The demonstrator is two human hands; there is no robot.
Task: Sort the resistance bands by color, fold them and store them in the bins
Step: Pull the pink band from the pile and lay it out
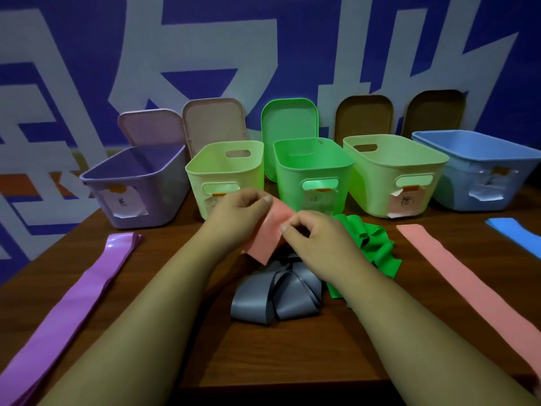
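Together, the left hand point(240, 213) and right hand point(310, 232) pinched a folded pink band point(270, 230); stretchy rubber could spring open if one pinch slipped.

Reaching in from the bottom edge with both bare forearms, converging at frame centre. Pinching the pink band point(272, 227) with the left hand point(237, 213), slightly higher and left, fingers point(265, 199) curled. Gripping the same band with the right hand point(314, 234) just beside, knuckles up, fingers tucked in.
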